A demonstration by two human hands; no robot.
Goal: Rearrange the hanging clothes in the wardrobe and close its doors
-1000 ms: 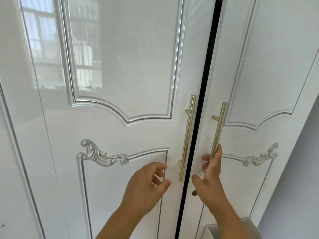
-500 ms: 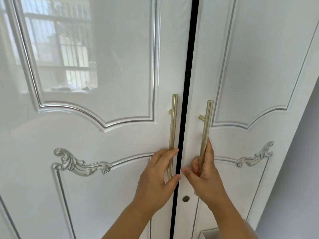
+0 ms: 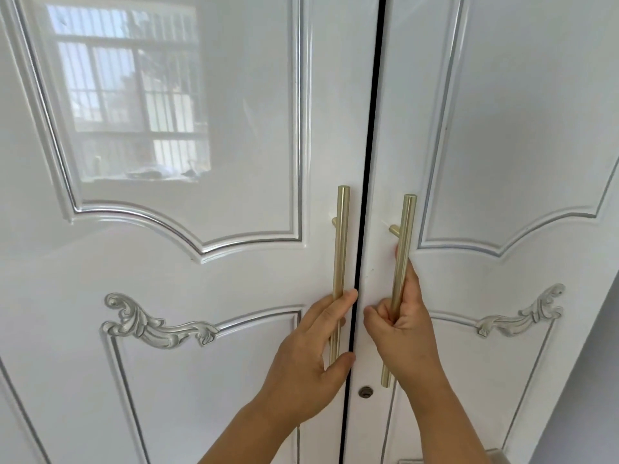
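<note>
- At the dark vertical seam [image 3: 370, 162] between the two leaves, taken as the landmark: the glossy white moulded left wardrobe door [image 3: 201, 262] and the matching right wardrobe door [image 3: 502, 195] stand almost flush, with only a thin black line showing between them.
- Judgement: closing is all but complete; whether the leaves are fully seated cannot be told. The hanging clothes lie behind the doors, out of sight, so their arrangement cannot be checked.
- Left of the seam: the left hand [image 3: 308, 356] is curled round the lower part of the brushed-gold bar handle [image 3: 340, 262], thumb lying near the door edge.
- Right of the seam: the right hand [image 3: 402, 329] grips the second gold bar handle [image 3: 403, 256], fingers wrapped round it from behind.
- Further from the seam on either side: grey carved scroll ornaments [image 3: 157, 321] sit on each door.
- Just right of the seam, below both hands: a small round keyhole [image 3: 365, 392]. No key is visible.
- Remaining, as judged: release both handles and confirm the doors hold.
</note>
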